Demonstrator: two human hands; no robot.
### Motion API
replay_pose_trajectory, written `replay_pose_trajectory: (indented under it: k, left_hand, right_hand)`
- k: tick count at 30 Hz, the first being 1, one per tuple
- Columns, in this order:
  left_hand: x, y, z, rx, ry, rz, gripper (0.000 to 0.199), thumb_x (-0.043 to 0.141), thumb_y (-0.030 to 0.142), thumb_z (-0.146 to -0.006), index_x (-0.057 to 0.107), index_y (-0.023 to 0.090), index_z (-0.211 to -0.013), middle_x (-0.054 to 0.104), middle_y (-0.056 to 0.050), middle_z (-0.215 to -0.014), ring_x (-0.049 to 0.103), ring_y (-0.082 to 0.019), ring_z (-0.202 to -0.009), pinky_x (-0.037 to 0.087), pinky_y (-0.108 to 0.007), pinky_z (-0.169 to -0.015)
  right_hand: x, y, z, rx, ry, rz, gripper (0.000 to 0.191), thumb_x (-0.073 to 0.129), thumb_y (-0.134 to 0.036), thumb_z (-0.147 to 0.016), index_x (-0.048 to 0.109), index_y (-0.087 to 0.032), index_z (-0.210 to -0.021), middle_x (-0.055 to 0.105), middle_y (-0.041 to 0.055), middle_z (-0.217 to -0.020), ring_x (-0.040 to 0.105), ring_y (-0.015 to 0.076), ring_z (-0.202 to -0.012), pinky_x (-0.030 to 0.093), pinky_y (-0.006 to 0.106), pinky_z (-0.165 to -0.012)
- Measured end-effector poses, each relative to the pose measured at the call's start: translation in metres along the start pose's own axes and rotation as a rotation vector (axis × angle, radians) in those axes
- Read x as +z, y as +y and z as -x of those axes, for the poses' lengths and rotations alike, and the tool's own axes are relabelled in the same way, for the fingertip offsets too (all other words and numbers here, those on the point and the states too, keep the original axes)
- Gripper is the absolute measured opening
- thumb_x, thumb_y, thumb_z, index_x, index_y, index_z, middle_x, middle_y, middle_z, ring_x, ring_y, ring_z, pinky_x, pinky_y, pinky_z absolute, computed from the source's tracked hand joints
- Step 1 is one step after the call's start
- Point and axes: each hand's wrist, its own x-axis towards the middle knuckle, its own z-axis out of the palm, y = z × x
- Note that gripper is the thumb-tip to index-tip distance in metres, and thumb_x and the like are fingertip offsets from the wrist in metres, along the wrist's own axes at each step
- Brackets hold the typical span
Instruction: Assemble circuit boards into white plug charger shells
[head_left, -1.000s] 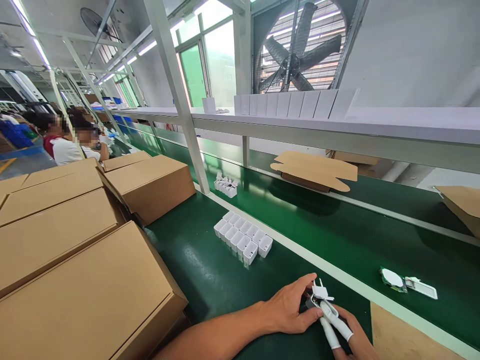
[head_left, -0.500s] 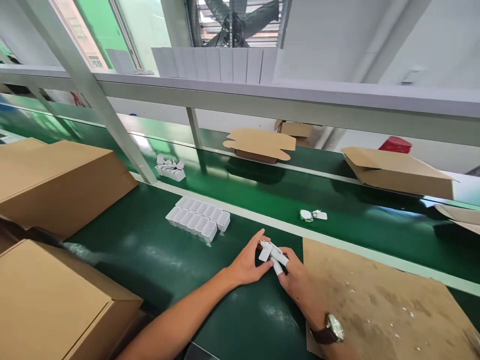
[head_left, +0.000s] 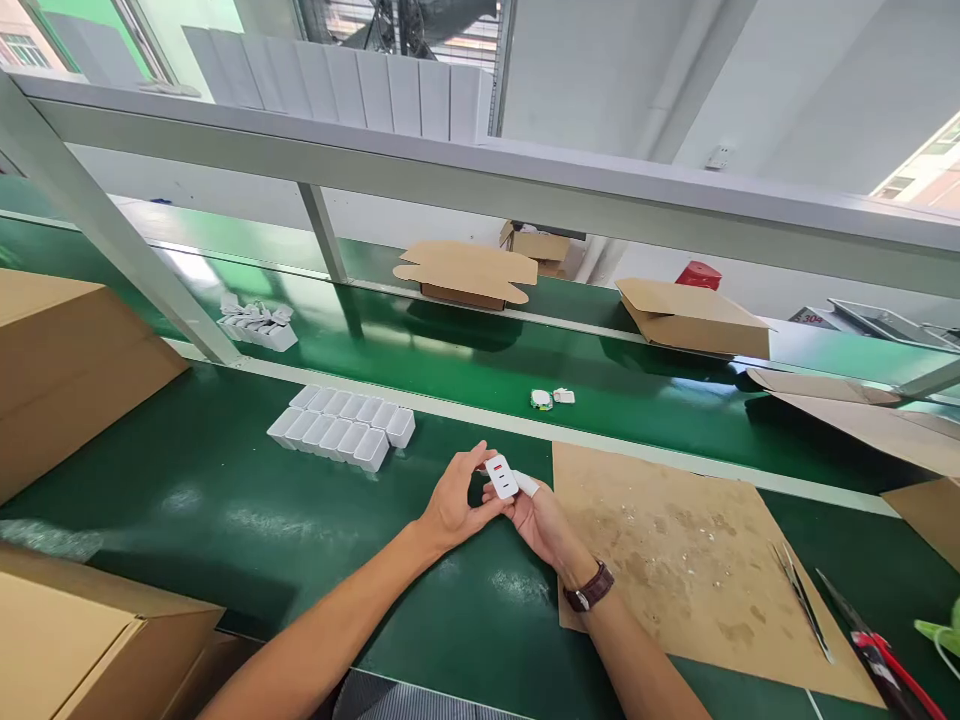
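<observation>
A small white charger block [head_left: 501, 476] with a red port on its face is held between both hands above the green mat [head_left: 315, 520]. My left hand [head_left: 456, 498] pinches it from the left. My right hand [head_left: 543, 518], with white finger cots and a wristwatch, grips it from the right and below. To the left on the mat lies a two-row cluster of several white chargers [head_left: 341, 430]. Another bunch of white chargers [head_left: 256, 325] rests farther back on the conveyor belt.
Cardboard boxes [head_left: 67, 360] stack at the left. A brown board [head_left: 690, 560] lies right of my hands, with tweezers [head_left: 802, 600] and a red-handled tool [head_left: 874, 645] at its right edge. Flattened cartons [head_left: 465, 272] and small white parts [head_left: 551, 398] sit on the far belt.
The view has swung right and down. The white block was turned in my hands, so its face with the red port now points up.
</observation>
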Motion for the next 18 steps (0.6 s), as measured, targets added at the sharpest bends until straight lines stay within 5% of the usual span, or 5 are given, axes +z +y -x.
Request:
replay_pose_trajectory:
  k: [10, 15, 18]
  left_hand:
    - [0.001, 0.002, -0.003, 0.001, 0.02, -0.038, 0.082, 0.07, 0.028, -0.091, 0.025, 0.023, -0.159, 0.068, -0.013, -0.129, 0.067, -0.026, -0.109, 0.056, -0.046, -0.095]
    - [0.005, -0.005, 0.001, -0.281, -0.036, -0.051, 0.079, 0.074, 0.025, -0.081, 0.038, 0.02, -0.152, 0.068, -0.013, -0.127, 0.058, -0.032, -0.123, 0.047, -0.054, -0.107]
    - [0.009, -0.017, -0.003, -0.487, -0.101, 0.072, 0.081, 0.075, 0.023, -0.076, 0.041, 0.02, -0.149, 0.066, -0.012, -0.126, 0.061, -0.03, -0.118, 0.048, -0.054, -0.107]
  right_hand:
    - [0.0, 0.007, -0.005, -0.093, 0.053, 0.094, 0.043, 0.066, -0.053, -0.087, 0.073, -0.014, -0.103, 0.075, 0.0132, -0.091, 0.073, 0.0299, -0.09, 0.061, 0.049, -0.086]
    - [0.004, 0.012, 0.004, -0.396, 0.211, 0.32, 0.031, 0.077, -0.042, -0.082, 0.073, -0.023, -0.106, 0.069, 0.0089, -0.112, 0.065, 0.0257, -0.105, 0.053, 0.045, -0.104]
    - [0.007, 0.014, 0.015, -0.842, 0.158, 0.822, 0.023, 0.068, -0.024, -0.092, 0.072, -0.023, -0.114, 0.067, 0.0102, -0.11, 0.065, 0.0241, -0.101, 0.056, 0.043, -0.096]
